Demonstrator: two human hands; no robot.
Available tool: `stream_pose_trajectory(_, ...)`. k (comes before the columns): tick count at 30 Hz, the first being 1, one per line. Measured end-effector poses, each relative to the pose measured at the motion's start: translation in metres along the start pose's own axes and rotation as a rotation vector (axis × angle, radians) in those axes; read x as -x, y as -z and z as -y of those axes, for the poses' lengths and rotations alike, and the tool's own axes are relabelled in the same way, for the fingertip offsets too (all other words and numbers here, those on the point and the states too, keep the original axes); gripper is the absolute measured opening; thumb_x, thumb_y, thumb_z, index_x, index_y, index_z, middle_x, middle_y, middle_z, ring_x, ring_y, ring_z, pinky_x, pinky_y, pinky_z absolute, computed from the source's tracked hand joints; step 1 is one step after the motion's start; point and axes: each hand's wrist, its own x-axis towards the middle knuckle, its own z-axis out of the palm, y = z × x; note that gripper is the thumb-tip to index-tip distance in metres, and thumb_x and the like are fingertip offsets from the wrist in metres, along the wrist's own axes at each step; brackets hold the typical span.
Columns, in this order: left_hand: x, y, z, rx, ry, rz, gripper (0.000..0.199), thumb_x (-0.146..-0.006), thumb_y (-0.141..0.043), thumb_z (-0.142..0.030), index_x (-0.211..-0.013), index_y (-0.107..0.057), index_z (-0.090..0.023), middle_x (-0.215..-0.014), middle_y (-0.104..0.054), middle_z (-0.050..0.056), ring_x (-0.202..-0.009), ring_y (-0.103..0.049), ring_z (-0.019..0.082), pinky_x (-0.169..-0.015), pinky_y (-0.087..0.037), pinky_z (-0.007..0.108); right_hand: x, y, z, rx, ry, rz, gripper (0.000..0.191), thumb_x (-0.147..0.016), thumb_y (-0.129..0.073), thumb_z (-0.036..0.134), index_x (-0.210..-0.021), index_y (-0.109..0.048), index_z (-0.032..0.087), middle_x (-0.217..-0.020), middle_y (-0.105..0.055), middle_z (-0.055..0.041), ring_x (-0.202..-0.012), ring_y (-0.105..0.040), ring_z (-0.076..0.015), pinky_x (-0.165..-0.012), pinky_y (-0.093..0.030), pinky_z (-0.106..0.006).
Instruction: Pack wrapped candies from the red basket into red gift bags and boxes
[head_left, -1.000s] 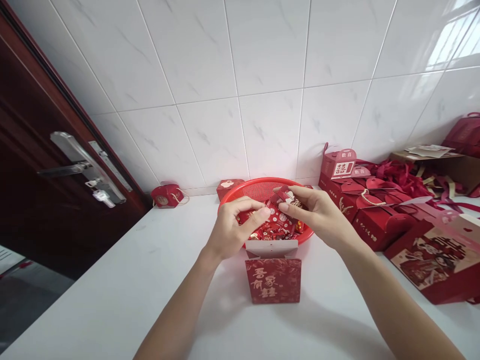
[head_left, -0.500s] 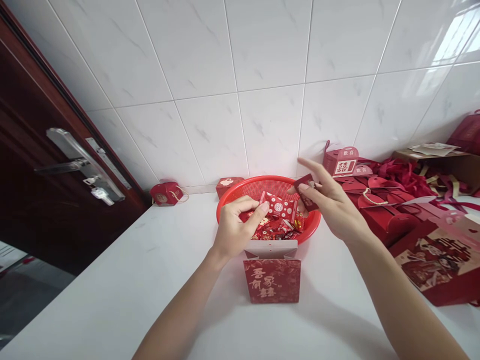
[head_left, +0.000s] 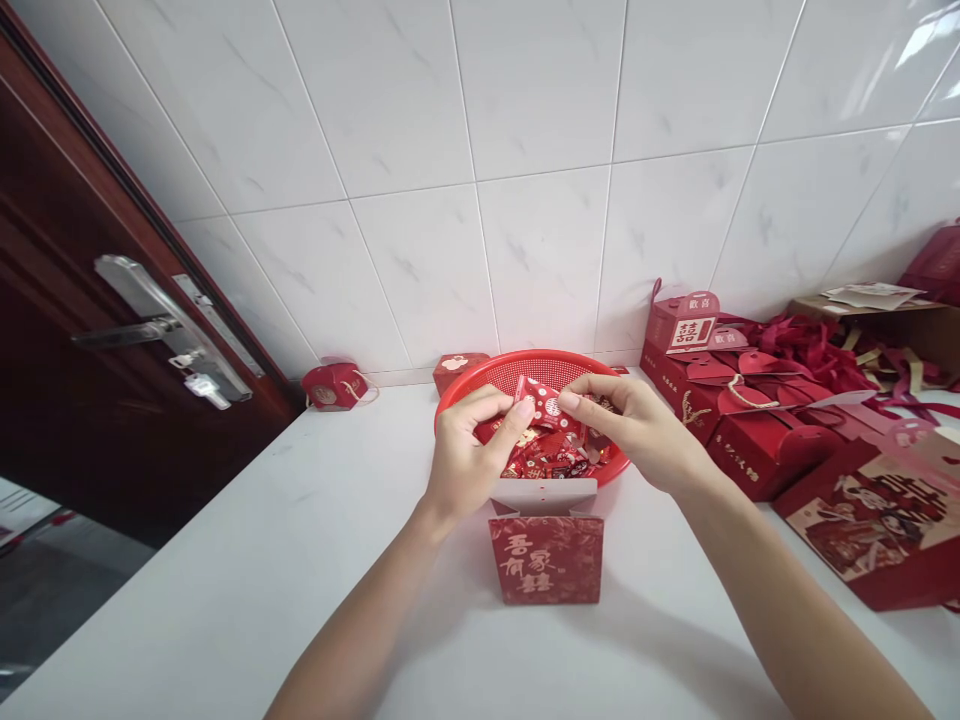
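Observation:
Over a red plastic basket (head_left: pixel 471 378), my left hand (head_left: pixel 476 440) pinches the left end of a red packet with white dots (head_left: pixel 541 405). The fingers of my right hand (head_left: pixel 634 425) are closed on the packet's right side. Below it, red-wrapped sweets (head_left: pixel 551 458) lie in the basket. An upright dark red paper box (head_left: pixel 551 562) with pale lettering stands right in front of the basket, its top open and its inside mostly hidden.
Small red boxes stand by the wall: one with a cord (head_left: pixel 334 387), one behind the basket (head_left: pixel 456 370). On the right are stacked red boxes (head_left: pixel 772 445), ribbons (head_left: pixel 810 350) and a large printed box (head_left: pixel 877 520). A door (head_left: pixel 90 380) is on the left.
My right hand has moved left and down onto the dotted packet. The small dark red packet it held is no longer in its fingers. My left hand keeps its grip.

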Motion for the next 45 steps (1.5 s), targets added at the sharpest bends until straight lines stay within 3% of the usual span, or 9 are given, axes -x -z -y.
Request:
stream_pose_trajectory(7,0.0,0.001,0.001,0.019,-0.014,0.026,0.041,-0.095,-0.062,-0.033,-0.059,-0.052,-0.018,-0.064,-0.046,-0.002,-0.061,-0.043,0.011,-0.059,-0.039,0.025,-0.001,0.0,-0.004,-0.09,0.003,0.059,0.048,-0.076,-0.079,0.063,-0.07,-0.061,0.019,-0.056,-0.055,0.0029,-0.047,-0.049,-0.0103,-0.044,-0.043,-0.023)
stream_pose_trajectory(17,-0.002,0.001,0.001,0.148,0.084,0.086,0.041,-0.094,-0.063,-0.036,-0.059,-0.052,-0.016,-0.063,-0.044,-0.002,-0.061,-0.04,0.01,-0.059,-0.036,0.025,-0.001,0.003,-0.003,-0.147,0.028,0.112,0.046,-0.079,-0.08,0.055,-0.067,-0.054,0.019,-0.057,-0.05,0.0046,-0.048,-0.046,-0.0086,-0.045,-0.042,-0.022)
stream_pose_trajectory(23,-0.003,0.0,0.002,0.246,0.212,0.216,0.044,-0.09,-0.068,-0.047,-0.06,-0.056,-0.016,-0.062,-0.042,-0.002,-0.059,-0.039,0.011,-0.054,-0.034,0.026,-0.002,0.003,-0.006,-0.124,-0.007,0.165,0.046,-0.08,-0.08,0.055,-0.068,-0.054,0.018,-0.059,-0.049,0.0048,-0.05,-0.047,-0.0085,-0.045,-0.042,-0.021)
stream_pose_trajectory(26,-0.004,0.001,0.004,0.233,0.177,0.183,0.046,-0.088,-0.071,-0.046,-0.056,-0.055,-0.017,-0.061,-0.042,-0.002,-0.059,-0.04,0.011,-0.055,-0.036,0.026,-0.003,0.002,-0.007,-0.105,-0.008,0.148,0.046,-0.079,-0.08,0.055,-0.069,-0.055,0.018,-0.059,-0.047,0.0054,-0.049,-0.046,-0.0079,-0.044,-0.042,-0.02)
stream_pose_trajectory(33,-0.003,0.002,0.007,0.251,0.179,0.083,0.029,-0.088,-0.072,-0.044,-0.078,-0.075,-0.017,-0.075,-0.064,0.003,-0.07,-0.056,0.015,-0.063,-0.047,0.028,-0.005,0.003,-0.01,-0.103,0.037,0.168,0.042,-0.08,-0.08,0.052,-0.074,-0.058,0.018,-0.058,-0.053,0.0044,-0.05,-0.05,-0.0088,-0.046,-0.041,-0.021)
stream_pose_trajectory(36,-0.002,0.003,0.009,0.281,0.216,0.121,0.027,-0.087,-0.073,-0.045,-0.082,-0.075,-0.018,-0.08,-0.068,0.004,-0.077,-0.061,0.019,-0.069,-0.051,0.03,-0.005,0.004,-0.012,-0.079,0.072,0.141,0.041,-0.081,-0.08,0.051,-0.073,-0.059,0.017,-0.057,-0.053,0.0042,-0.049,-0.048,-0.0082,-0.047,-0.039,-0.021)
stream_pose_trajectory(40,-0.003,0.004,0.012,0.22,0.191,0.183,0.034,-0.088,-0.072,-0.046,-0.071,-0.068,-0.017,-0.07,-0.058,0.002,-0.067,-0.053,0.015,-0.062,-0.045,0.028,-0.006,0.005,-0.015,-0.041,0.084,0.124,0.041,-0.081,-0.08,0.05,-0.069,-0.059,0.017,-0.056,-0.053,0.0039,-0.049,-0.047,-0.008,-0.047,-0.037,-0.021)
stream_pose_trajectory(45,-0.005,0.006,0.012,0.143,0.087,0.156,0.044,-0.089,-0.071,-0.046,-0.059,-0.057,-0.017,-0.063,-0.045,-0.001,-0.062,-0.044,0.012,-0.06,-0.041,0.027,-0.006,0.006,-0.016,-0.002,0.07,0.139,0.039,-0.081,-0.08,0.049,-0.07,-0.058,0.018,-0.055,-0.053,0.0044,-0.049,-0.049,-0.009,-0.047,-0.038,-0.022)
